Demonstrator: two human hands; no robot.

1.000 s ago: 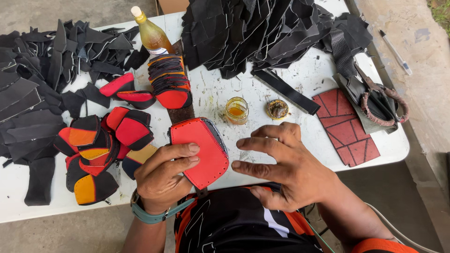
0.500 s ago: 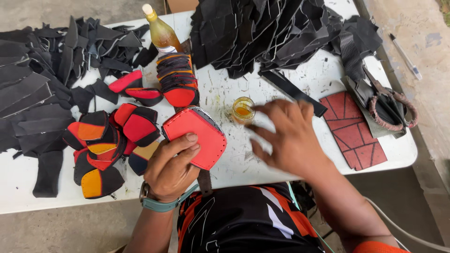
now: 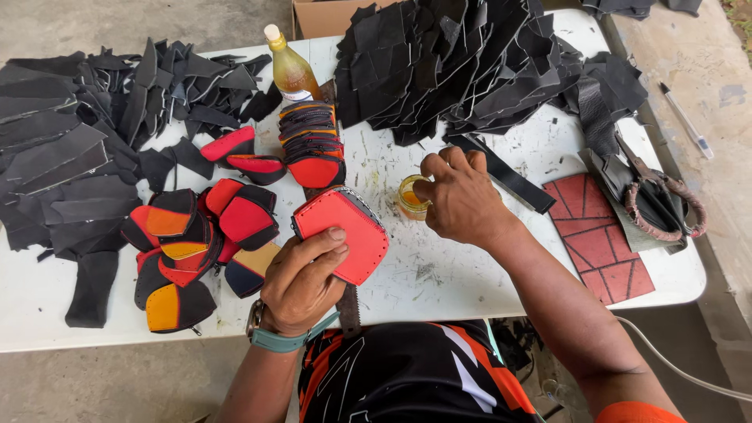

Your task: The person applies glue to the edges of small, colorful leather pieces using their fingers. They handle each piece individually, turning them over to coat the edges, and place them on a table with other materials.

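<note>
My left hand grips a red leather piece with stitch holes along its edge, holding it just above the white table. My right hand hovers over a small glass jar of yellow glue, fingers curled together at the jar's mouth; whether they pinch a small tool is hidden.
A stack of red and black pieces lies behind the held piece, beside a bottle of yellow liquid. Red, orange and black pieces sit left. Black leather heaps fill the back. Scissors and a red scored sheet lie right.
My right hand has moved from the table's near edge back and left to the glue jar. My left hand keeps hold of the red piece, barely shifted.
</note>
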